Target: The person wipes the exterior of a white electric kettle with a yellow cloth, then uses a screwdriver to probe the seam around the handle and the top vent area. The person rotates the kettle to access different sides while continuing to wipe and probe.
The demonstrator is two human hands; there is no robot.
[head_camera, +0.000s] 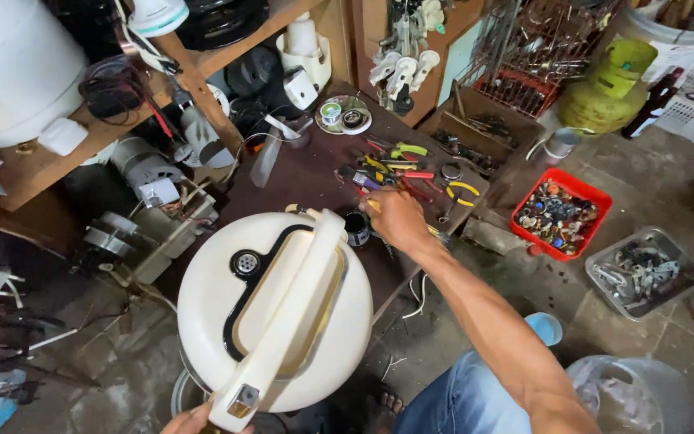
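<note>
My cooker lid [275, 309] fills the near edge of the bench [299, 181], with one hand at its latch and the other out among the tools.

The lid lies flat, its cream handle running from the far rim to me. My left hand [194, 420] touches the handle's near end, grip cut off by the frame. My right hand [395, 219] is closed over the tool pile [411, 173]; what it holds I cannot tell. A small black pot [357, 228] sits just beside it.

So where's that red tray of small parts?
The red tray sits on the floor at right, beside the low table's corner, just above a clear tub of metal pieces.
</note>
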